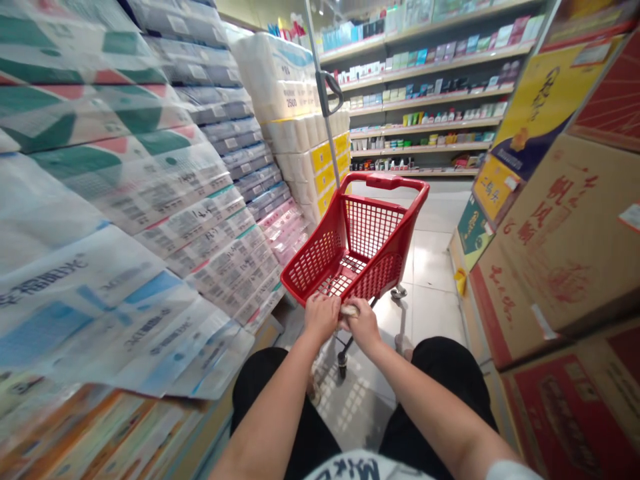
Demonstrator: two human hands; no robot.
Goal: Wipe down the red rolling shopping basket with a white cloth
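A red shopping cart (375,263) with a mesh basket stands in the aisle in front of my knees, its basket showing no goods inside. My left hand (321,317) is closed at the cart's near rim, fingers bent over the edge. Beside it, almost touching, my right hand (361,323) is closed around a small pale cloth-like item (349,311) at the same rim. What lies under the fingers of both hands is partly hidden.
Stacked paper packs (165,180) rise close on the left, with toilet roll bundles (295,133) behind. Cardboard cartons (570,247) line the right side. A metal pole (327,133) stands behind the cart, before shelves of small products (430,100).
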